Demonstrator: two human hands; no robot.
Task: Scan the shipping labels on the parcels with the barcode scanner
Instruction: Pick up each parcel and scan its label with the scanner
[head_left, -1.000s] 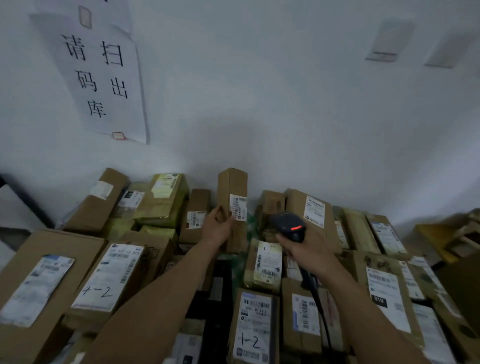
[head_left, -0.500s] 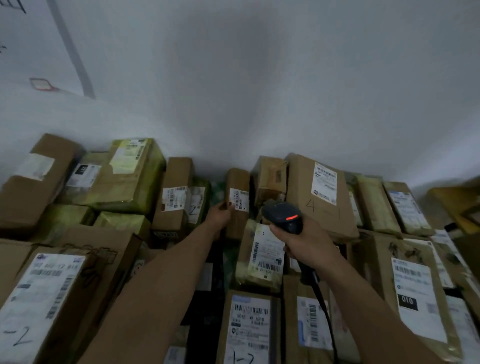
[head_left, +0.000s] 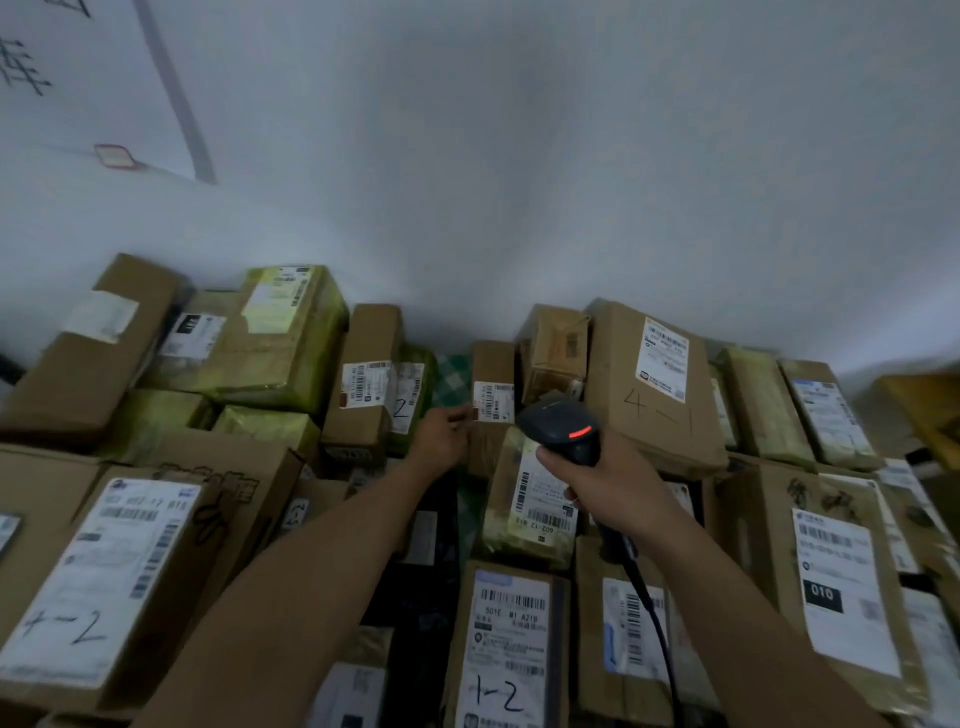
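— Lowered since a second ago, the narrow carton (head_left: 491, 364) is standing by the wall (head_left: 519, 182), left hand (head_left: 441, 439) pinching its labelled edge.
— Right hand (head_left: 613, 483) is wrapping its fingers round the barcode scanner (head_left: 563, 428); the next move is probably aiming at that shipping label (head_left: 494, 401).

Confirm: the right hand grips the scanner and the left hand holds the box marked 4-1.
Wrong box. In the head view the left hand holds the small narrow box beside the scanner, not the box marked 4-1. The right hand does grip the scanner.
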